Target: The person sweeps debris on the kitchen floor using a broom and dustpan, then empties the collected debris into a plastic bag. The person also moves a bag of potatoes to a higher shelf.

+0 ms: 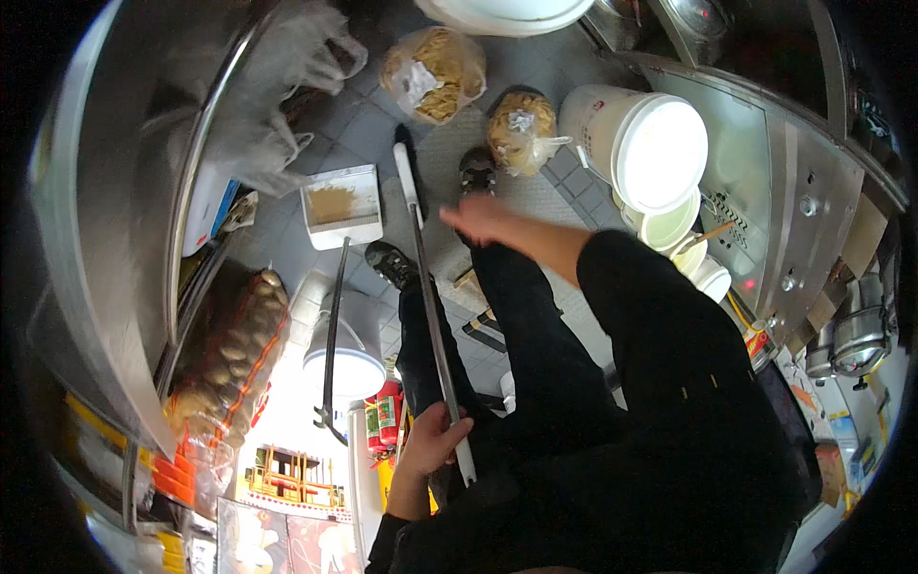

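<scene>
My left hand [434, 438] grips the grey pole of a broom [432, 301] close to its white upper end. The broom's white head [405, 172], with dark bristles, rests on the tiled floor ahead of my feet. My right hand [477, 219] is stretched forward over my shoe, right of the broom head and apart from it. It looks empty, fingers partly extended and slightly blurred. Left of the broom, a white long-handled dustpan [344, 237] stands on the floor with brown dirt [331, 204] in it. Its dark handle [333, 330] rises towards me.
Two clear plastic bags of yellowish pieces, one farther off [434, 75] and one nearer [523, 133], sit ahead. White buckets [602, 136] line the right beside a steel unit [810, 201]. Leftward are a mesh sack [240, 351], a lidded bucket [348, 337] and red fire extinguishers [387, 416].
</scene>
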`<act>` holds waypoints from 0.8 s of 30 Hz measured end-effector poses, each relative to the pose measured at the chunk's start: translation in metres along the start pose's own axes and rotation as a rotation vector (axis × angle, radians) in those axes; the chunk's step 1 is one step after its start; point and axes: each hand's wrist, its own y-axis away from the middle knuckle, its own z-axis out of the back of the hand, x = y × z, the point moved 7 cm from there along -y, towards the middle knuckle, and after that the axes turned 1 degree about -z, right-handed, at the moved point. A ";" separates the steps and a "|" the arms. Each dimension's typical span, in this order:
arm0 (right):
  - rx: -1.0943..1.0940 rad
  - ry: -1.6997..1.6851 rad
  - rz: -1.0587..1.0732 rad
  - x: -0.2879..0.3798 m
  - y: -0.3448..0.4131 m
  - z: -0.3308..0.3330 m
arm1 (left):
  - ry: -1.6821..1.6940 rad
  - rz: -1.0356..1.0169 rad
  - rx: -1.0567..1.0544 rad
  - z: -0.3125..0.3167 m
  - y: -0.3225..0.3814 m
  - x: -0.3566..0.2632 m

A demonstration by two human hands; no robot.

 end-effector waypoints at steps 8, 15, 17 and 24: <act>0.272 -1.322 -0.274 0.030 0.181 -0.221 | -0.114 -0.092 0.136 -0.011 0.000 -0.008; 0.212 -1.422 -0.206 0.030 0.218 -0.164 | -0.460 -0.883 -1.161 0.144 0.111 -0.028; 0.211 -1.335 -0.202 0.035 0.241 -0.156 | -0.603 -0.912 -1.208 0.169 0.112 -0.011; -0.004 -1.101 -0.158 0.027 0.300 -0.180 | -0.706 -1.170 -1.705 0.239 0.201 0.005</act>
